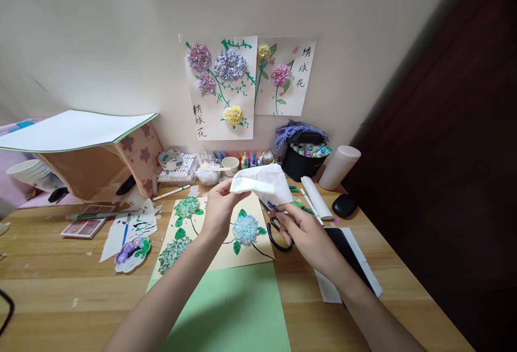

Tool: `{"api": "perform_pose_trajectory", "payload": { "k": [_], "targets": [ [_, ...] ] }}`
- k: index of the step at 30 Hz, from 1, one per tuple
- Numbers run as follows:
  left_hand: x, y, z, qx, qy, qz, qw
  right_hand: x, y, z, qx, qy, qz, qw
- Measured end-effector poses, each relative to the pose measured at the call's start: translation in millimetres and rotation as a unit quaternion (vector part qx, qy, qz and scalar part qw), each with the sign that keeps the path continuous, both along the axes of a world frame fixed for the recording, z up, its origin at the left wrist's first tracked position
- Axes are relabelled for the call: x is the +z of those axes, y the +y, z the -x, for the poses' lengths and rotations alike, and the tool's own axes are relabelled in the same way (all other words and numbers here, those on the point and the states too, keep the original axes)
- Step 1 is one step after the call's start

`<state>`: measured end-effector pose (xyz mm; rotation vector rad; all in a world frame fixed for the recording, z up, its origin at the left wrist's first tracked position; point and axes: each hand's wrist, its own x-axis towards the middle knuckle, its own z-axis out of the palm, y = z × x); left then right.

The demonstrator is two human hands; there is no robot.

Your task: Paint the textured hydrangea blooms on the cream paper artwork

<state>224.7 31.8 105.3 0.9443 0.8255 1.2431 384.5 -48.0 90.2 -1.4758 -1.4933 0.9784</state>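
My left hand is closed on the left end of a folded piece of white tissue paper, held up above the table. My right hand is at the tissue's lower right corner, its fingers pinching a slim blue pen-like thing whose kind I cannot make out. Just beside and partly behind those fingers are the black handles of scissors. Below my hands lies a cream sheet with raised green and blue paper flowers, the blue flower between my arms. Under it is a green sheet.
A phone-like black slab lies on white paper at right, near a black mouse. Palette and paint-marked paper lie left. Along the wall stand a marker case, paper cup and marker tray. Flower pictures hang above.
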Motion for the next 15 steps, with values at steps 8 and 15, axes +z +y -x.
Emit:
{"api": "perform_pose_trajectory", "payload": {
  "k": [8,15],
  "targets": [
    [5.3,9,10,0.085,0.042,-0.041,0.995,7.8,-11,3,-0.057,-0.17,-0.073,0.981],
    [22.0,69,71,0.245,0.011,-0.068,0.967,17.2,-13,-8,-0.041,-0.056,-0.02,0.997]
  ]
}}
